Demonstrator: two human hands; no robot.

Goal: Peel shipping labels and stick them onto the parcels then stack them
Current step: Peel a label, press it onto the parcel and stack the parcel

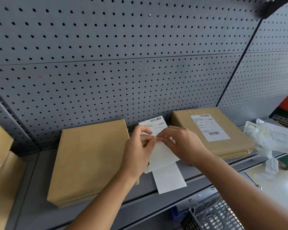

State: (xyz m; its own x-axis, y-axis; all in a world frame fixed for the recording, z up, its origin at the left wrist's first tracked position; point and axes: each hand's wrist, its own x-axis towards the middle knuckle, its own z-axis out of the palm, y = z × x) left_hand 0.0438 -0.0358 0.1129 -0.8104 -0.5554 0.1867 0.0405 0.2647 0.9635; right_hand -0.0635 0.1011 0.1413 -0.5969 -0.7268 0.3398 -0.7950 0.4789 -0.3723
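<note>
At the far left edge sits part of a brown parcel (0,163), well away from the fingers. Next to it, just left of the fingers, an unlabelled parcel (90,160) wrapped in plain brown paper lies flat on the grey shelf (40,188), its top bare.

The left hand (138,150) pinches the lower left edge of the shipping label (156,124), with its fingers (145,130) curled and the thumb closed against them. The label is held in the air between the two parcels and stands up above the fingertips. It is white, with a barcode along its top and lines of small print too fine to read. A plain white backing sheet (163,156) hangs below the fingertips, and below that a white strip (170,180) lies over the shelf's front edge.

The right hand (181,143) meets the left, fingertips (166,132) closed together on the sheet where it joins the label.

Just right of the fingers lies a labelled parcel (198,143), brown with a white printed label flat on top. Farther right are crumpled plastic bags (269,140), and below them a wire basket (214,214).
</note>
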